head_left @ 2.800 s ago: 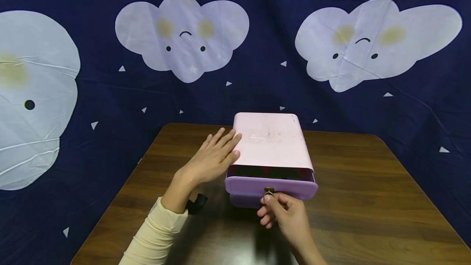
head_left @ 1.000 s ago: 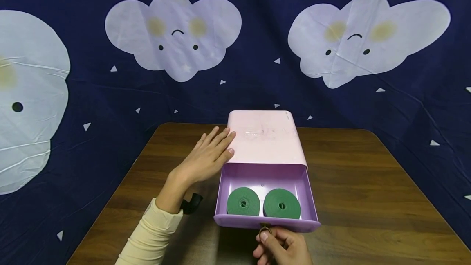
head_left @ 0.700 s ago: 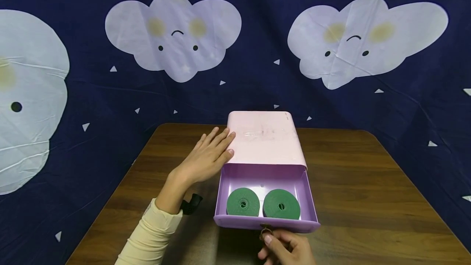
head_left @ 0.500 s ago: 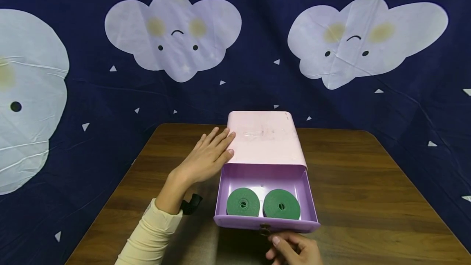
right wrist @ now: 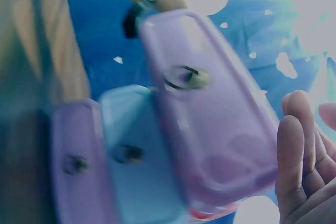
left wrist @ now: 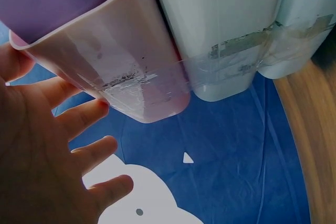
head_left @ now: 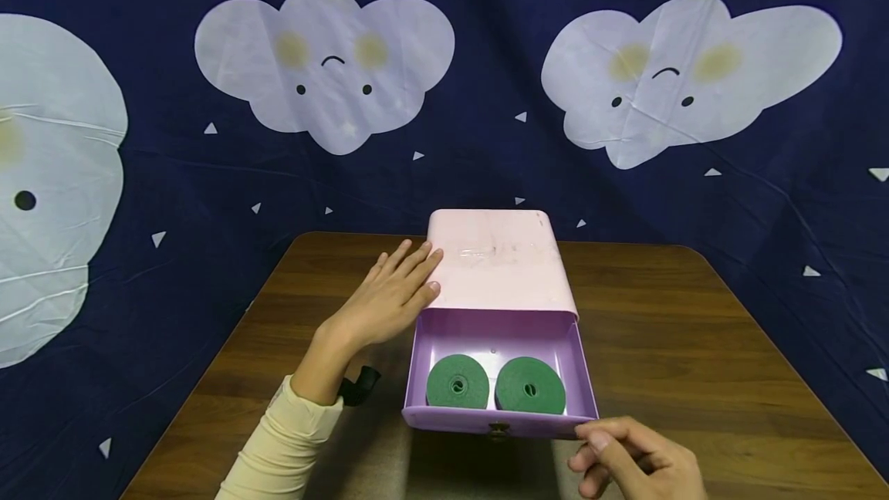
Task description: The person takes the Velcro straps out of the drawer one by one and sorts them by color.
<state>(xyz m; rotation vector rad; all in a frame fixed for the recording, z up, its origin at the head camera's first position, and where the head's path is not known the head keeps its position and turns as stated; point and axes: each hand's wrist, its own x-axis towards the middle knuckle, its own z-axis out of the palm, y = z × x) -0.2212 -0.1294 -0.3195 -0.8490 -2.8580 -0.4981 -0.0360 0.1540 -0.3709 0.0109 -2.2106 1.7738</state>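
Note:
A small drawer unit with a pale pink top case [head_left: 503, 280] has its purple top drawer [head_left: 451, 417] pulled far out. Side by side near the drawer's front lie two flat green rolls [head_left: 444, 383], wound in spirals. My left hand [head_left: 382, 303] rests with straight fingers against the case's left side, fingertips at its top edge. The right hand [head_left: 642, 457] is beside the drawer's front right corner, fingers loosely bent and holding nothing. A brass ring pull [head_left: 498, 430] hangs free on the drawer front. In the right wrist view, a light blue drawer [right wrist: 149, 187] and another purple drawer [right wrist: 79, 198] sit below, both closed.
The unit stands on a brown wooden table [head_left: 667, 338]. Behind hangs a dark blue cloth [head_left: 500, 168] printed with clouds. Clear tape [left wrist: 173, 77] runs across the sides of the stacked cases in the left wrist view. A black band [head_left: 359, 386] circles the left wrist.
The right hand drew the top drawer out by its ring, uncovering the green rolls. It then let go of the ring and moved right. My left hand has stayed against the case.

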